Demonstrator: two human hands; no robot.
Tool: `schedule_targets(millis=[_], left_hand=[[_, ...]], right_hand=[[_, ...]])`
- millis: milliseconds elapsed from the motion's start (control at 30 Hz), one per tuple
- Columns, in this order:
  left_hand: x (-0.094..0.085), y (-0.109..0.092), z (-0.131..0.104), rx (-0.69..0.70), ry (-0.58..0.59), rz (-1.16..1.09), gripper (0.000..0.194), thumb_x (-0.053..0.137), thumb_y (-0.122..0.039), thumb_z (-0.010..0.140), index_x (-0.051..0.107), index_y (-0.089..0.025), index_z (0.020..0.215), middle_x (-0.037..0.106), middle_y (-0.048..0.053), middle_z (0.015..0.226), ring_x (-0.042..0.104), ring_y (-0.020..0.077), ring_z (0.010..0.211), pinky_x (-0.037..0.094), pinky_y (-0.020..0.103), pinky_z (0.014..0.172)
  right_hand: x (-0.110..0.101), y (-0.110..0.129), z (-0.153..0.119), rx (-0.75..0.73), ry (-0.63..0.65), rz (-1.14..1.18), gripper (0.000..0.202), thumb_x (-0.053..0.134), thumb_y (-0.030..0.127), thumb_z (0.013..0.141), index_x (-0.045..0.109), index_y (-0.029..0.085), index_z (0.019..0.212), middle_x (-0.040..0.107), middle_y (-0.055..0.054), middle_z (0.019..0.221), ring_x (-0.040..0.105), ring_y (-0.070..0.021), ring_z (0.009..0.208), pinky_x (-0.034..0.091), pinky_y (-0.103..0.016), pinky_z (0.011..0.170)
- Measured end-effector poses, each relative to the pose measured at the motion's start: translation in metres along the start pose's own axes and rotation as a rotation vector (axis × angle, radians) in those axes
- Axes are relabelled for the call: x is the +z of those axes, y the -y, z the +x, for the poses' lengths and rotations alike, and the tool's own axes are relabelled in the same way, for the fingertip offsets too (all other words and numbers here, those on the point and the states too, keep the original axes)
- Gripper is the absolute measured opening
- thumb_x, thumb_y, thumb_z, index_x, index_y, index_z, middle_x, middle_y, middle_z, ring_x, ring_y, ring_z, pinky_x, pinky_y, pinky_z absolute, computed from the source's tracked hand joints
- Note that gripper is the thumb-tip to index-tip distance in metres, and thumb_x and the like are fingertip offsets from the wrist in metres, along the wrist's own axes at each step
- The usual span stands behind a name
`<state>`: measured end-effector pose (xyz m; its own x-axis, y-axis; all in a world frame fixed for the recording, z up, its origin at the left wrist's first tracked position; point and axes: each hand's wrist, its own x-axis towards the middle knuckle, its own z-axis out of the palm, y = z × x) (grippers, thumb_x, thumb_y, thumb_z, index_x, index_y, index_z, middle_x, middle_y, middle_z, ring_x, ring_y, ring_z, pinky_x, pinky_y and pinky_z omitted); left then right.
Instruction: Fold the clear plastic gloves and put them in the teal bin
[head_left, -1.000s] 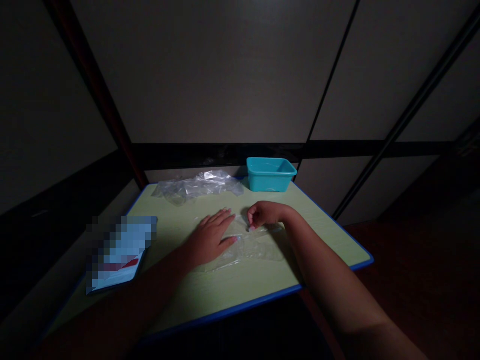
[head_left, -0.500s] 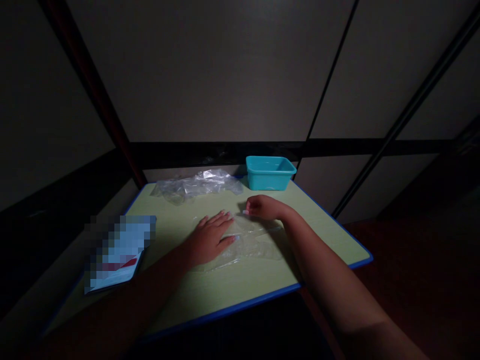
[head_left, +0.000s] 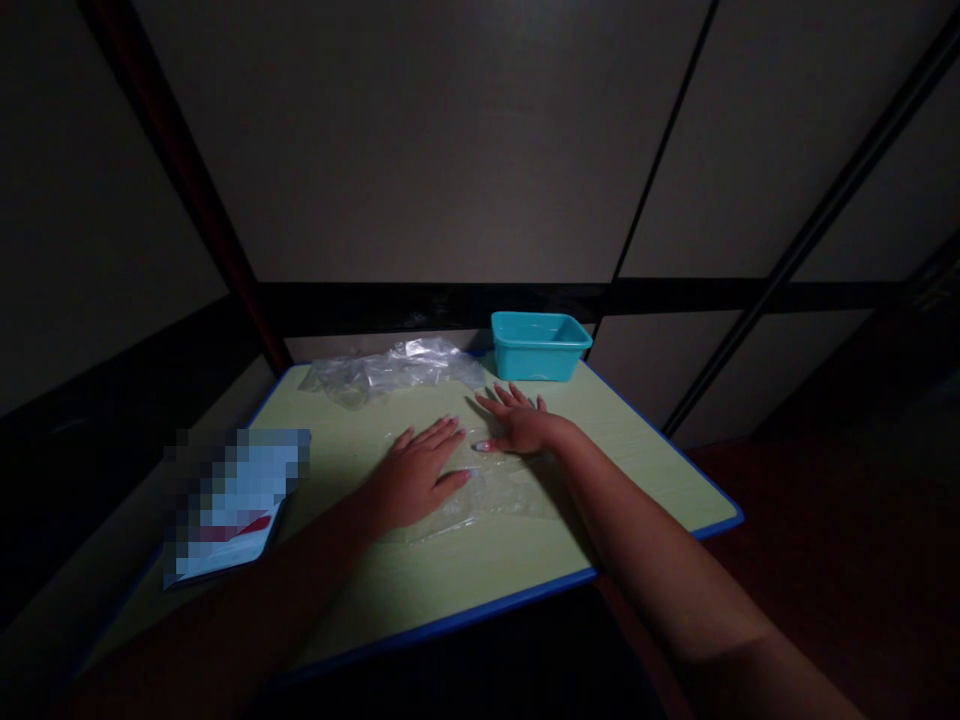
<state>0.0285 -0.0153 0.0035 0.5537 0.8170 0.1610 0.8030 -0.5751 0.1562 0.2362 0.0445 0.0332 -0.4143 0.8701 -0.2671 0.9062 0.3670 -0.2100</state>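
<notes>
A clear plastic bag lies spread flat on the pale green table, partly under both hands. My left hand rests palm down on the bag's left part, fingers spread. Over its upper right part is my right hand, palm down with the fingers stretched out and apart; whether its palm presses on the plastic is hard to tell. Neither hand holds anything.
At the table's back left lies a heap of crumpled clear plastic. A turquoise basket stands at the back right corner. On the left side is a flat, blurred-out device. Cabinet panels rise behind the table.
My right hand has opened from a pinch, its fingers now spread over the plastic and slightly lower to the left. My left hand has stayed nearly in place.
</notes>
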Motion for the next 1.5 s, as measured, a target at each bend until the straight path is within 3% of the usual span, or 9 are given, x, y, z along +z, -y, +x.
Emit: schedule_targets(millis=[200, 400, 533, 633, 900, 1233, 1367, 1500], left_hand=[[-0.004, -0.001, -0.002, 0.055, 0.073, -0.043, 0.067, 0.047, -0.056, 0.081, 0.032, -0.025, 0.138, 0.026, 0.008, 0.147, 0.023, 0.0253, 0.135, 0.018, 0.051, 0.106], [-0.010, -0.004, -0.001, 0.070, -0.051, -0.051, 0.067, 0.048, -0.052, 0.082, 0.031, -0.021, 0.138, 0.026, 0.009, 0.147, 0.023, 0.0222, 0.135, 0.019, 0.046, 0.108], [-0.009, -0.003, -0.003, 0.058, 0.093, -0.046, 0.066, 0.044, -0.055, 0.083, 0.029, -0.026, 0.140, 0.022, 0.008, 0.148, 0.019, 0.0250, 0.136, 0.015, 0.052, 0.106], [-0.005, -0.001, -0.004, 0.049, 0.152, -0.042, 0.061, 0.040, -0.055, 0.085, 0.029, -0.028, 0.139, 0.022, 0.006, 0.148, 0.019, 0.0247, 0.136, 0.014, 0.054, 0.106], [-0.005, -0.002, -0.004, 0.034, 0.150, -0.046, 0.060, 0.040, -0.053, 0.086, 0.027, -0.028, 0.140, 0.022, 0.007, 0.148, 0.019, 0.0250, 0.136, 0.014, 0.053, 0.106], [-0.001, 0.002, -0.004, 0.057, 0.142, -0.054, 0.060, 0.036, -0.055, 0.087, 0.027, -0.028, 0.140, 0.021, 0.007, 0.148, 0.018, 0.0249, 0.136, 0.014, 0.054, 0.106], [0.001, 0.003, -0.004, 0.050, 0.141, -0.048, 0.058, 0.034, -0.055, 0.088, 0.027, -0.029, 0.140, 0.021, 0.007, 0.148, 0.018, 0.0243, 0.136, 0.013, 0.053, 0.106], [0.001, 0.002, -0.004, 0.046, 0.142, -0.036, 0.059, 0.035, -0.055, 0.088, 0.026, -0.030, 0.140, 0.022, 0.006, 0.148, 0.018, 0.0246, 0.136, 0.013, 0.053, 0.106]], right_hand=[[-0.004, -0.004, -0.001, 0.009, -0.043, 0.004, 0.084, 0.045, 0.066, 0.076, 0.008, 0.033, 0.144, -0.002, -0.008, 0.152, -0.008, -0.0346, 0.136, 0.006, -0.068, 0.097], [-0.009, -0.020, 0.002, 0.141, -0.320, -0.041, 0.050, 0.042, 0.049, 0.086, 0.044, 0.026, 0.130, 0.034, -0.010, 0.143, 0.018, -0.0339, 0.133, 0.019, -0.064, 0.098], [-0.008, -0.024, 0.005, 0.213, -0.422, -0.040, 0.043, 0.046, 0.044, 0.085, 0.052, 0.022, 0.121, 0.048, -0.014, 0.129, 0.034, -0.0317, 0.124, 0.028, -0.060, 0.095], [-0.005, -0.022, 0.006, 0.165, -0.403, -0.035, 0.046, 0.046, 0.047, 0.084, 0.050, 0.022, 0.122, 0.045, -0.014, 0.133, 0.030, -0.0322, 0.127, 0.025, -0.061, 0.096], [-0.001, -0.019, 0.005, 0.108, -0.308, -0.039, 0.050, 0.044, 0.050, 0.084, 0.045, 0.025, 0.127, 0.038, -0.012, 0.139, 0.020, -0.0352, 0.132, 0.019, -0.069, 0.094], [0.000, -0.015, 0.004, 0.112, -0.219, -0.041, 0.055, 0.044, 0.052, 0.083, 0.039, 0.028, 0.133, 0.026, -0.011, 0.146, 0.013, -0.0343, 0.135, 0.016, -0.068, 0.096], [-0.001, -0.014, 0.004, 0.118, -0.157, -0.034, 0.069, 0.041, 0.058, 0.082, 0.023, 0.029, 0.142, 0.014, -0.010, 0.150, 0.005, -0.0328, 0.137, 0.011, -0.067, 0.098], [-0.003, -0.011, 0.002, 0.074, -0.082, -0.003, 0.094, 0.046, 0.069, 0.072, 0.000, 0.029, 0.145, 0.000, -0.009, 0.152, -0.004, -0.0325, 0.137, 0.005, -0.067, 0.099]])
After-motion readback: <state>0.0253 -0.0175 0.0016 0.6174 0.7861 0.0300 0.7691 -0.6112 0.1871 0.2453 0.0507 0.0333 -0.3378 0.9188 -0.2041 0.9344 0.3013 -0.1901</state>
